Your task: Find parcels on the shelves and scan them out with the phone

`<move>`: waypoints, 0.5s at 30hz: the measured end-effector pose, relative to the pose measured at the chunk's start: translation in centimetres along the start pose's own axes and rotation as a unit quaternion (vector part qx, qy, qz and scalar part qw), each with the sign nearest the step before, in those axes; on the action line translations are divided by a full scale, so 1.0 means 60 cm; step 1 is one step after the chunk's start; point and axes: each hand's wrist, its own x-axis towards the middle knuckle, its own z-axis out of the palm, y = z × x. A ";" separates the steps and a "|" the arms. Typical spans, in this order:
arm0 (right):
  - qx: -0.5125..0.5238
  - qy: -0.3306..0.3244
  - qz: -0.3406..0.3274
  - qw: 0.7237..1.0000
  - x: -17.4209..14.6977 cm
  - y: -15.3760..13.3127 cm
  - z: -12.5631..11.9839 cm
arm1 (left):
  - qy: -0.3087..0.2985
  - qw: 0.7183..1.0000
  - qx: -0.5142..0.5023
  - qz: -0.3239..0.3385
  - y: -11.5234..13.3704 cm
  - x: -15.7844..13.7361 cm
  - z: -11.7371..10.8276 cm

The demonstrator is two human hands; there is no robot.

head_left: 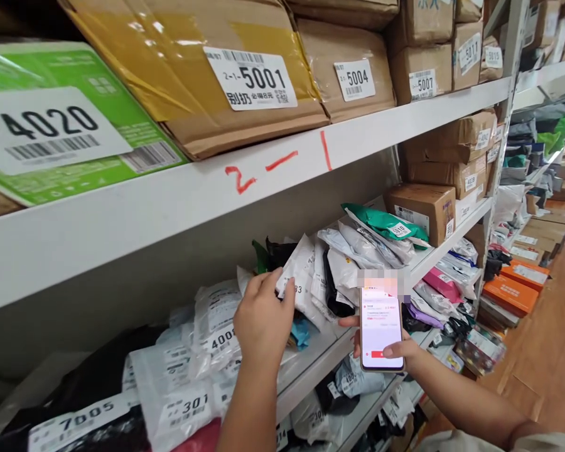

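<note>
My left hand [262, 317] reaches onto the middle shelf, its fingers and thumb closed at the edge of a white plastic mailing bag [302, 273] whose label ends in 33. Part of the grip is hidden behind the hand. In my right hand [402, 351] is a smartphone [380, 326], held upright with the lit screen towards me and the thumb over its lower part. Left of my left hand lies a clear-white mailing bag [219, 314] labelled 400-something. Another white bag [174, 402] marked 301 hangs over the shelf front.
Cardboard boxes, including one labelled 5001 [202, 69], and a green box [61, 125] fill the upper shelf, whose white edge [282, 169] reads 2-1 in red. A green mailing bag [386, 223] lies further right. Orange boxes [515, 292] stand low beside the wooden floor [537, 370].
</note>
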 end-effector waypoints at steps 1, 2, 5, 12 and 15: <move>0.001 0.000 0.001 1.000 0.000 -0.003 0.001 | -0.015 1.000 0.005 -0.007 0.001 0.001 -0.004; 0.001 -0.002 0.002 1.000 0.000 -0.004 0.001 | -0.028 1.000 0.008 -0.009 0.002 0.002 -0.008; -0.002 -0.007 -0.005 1.000 -0.001 -0.001 -0.005 | -0.052 0.999 0.014 -0.009 0.002 0.003 -0.014; -0.038 0.000 0.009 0.999 -0.006 0.006 -0.020 | -0.114 0.993 0.033 -0.017 -0.011 0.011 -0.028; -0.035 -0.009 0.012 0.999 -0.007 0.004 -0.022 | -0.140 0.990 -0.011 -0.031 -0.015 0.017 -0.039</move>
